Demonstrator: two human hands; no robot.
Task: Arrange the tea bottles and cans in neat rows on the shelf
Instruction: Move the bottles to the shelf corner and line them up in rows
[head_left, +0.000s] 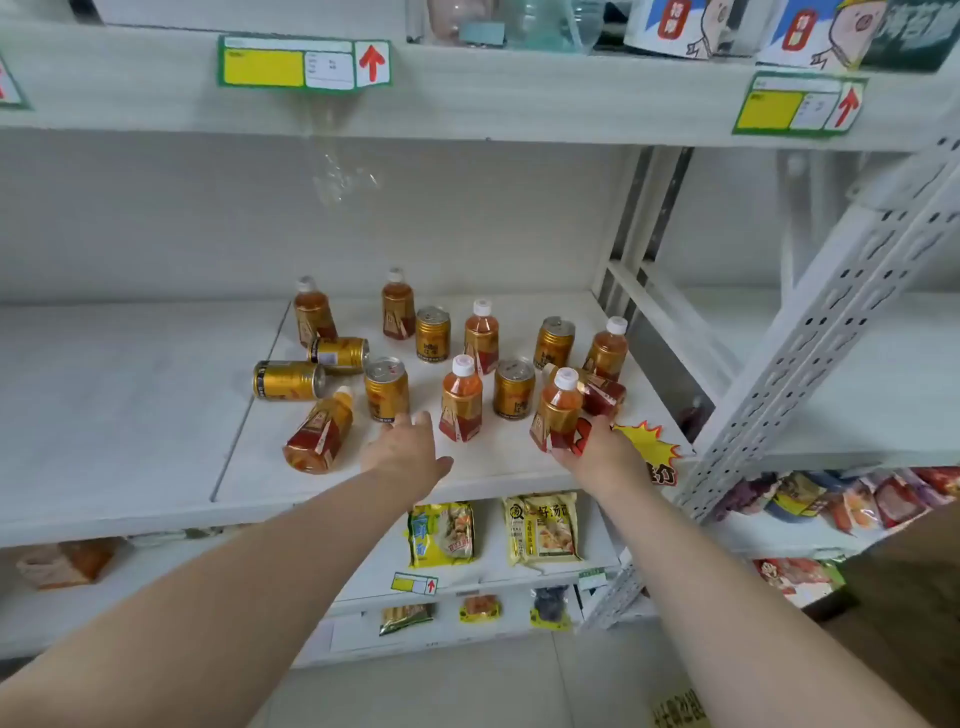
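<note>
Bottles and cans are scattered all over the white shelf (156, 415), no rows anywhere. Most stand upright, caps up: a front bottle (462, 400) sits mid-shelf, with an upright can (386, 388) to its left and another upright can (514, 388) to its right. Over on the left side two tipped cans (289, 380) lie on their sides, long axes running roughly left to right with the tops facing right. Just in front of them a fallen bottle (319, 435) lies flat too, its long axis diagonal, cap pointing back and to the right, base toward the front edge.

Right hand (597, 447) is wrapped around the bottom of a held bottle (558, 410) near the front right of the shelf; it's upright, leaning a bit, cap up. Behind it another bottle lies on its side, mostly hidden.

Left hand (408, 449) is open, palm down, fingers spread, fingertips right at the base of the upright can on the left; can't tell if they actually touch.

A yellow-red starburst sticker (649, 441) sits at the shelf edge by the right hand.
</note>
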